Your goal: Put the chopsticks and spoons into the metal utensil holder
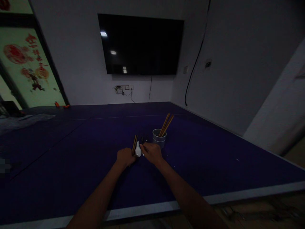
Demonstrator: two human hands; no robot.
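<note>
In the dim head view, my left hand (125,156) is closed at the lower end of a pair of wooden chopsticks (134,142), which stick up past its fingers. Right of them is a white soup spoon (138,150), handle pointing away, between my two hands and close to the left fingertips. My right hand (152,152) is closed, its fingertips by the spoon; what they grip is hidden. Just beyond it stands a grey metal cup (159,141), holding several wooden chopsticks (166,125) that lean right. Small dark items near the right fingers are too dim to name.
The purple tabletop (95,178) has a pale front edge. Clear plastic sheeting (26,122) lies at the left, and small orange objects (62,105) sit at the far left edge. Behind are a wall-mounted television (143,44), sockets and a hanging black cable (195,63).
</note>
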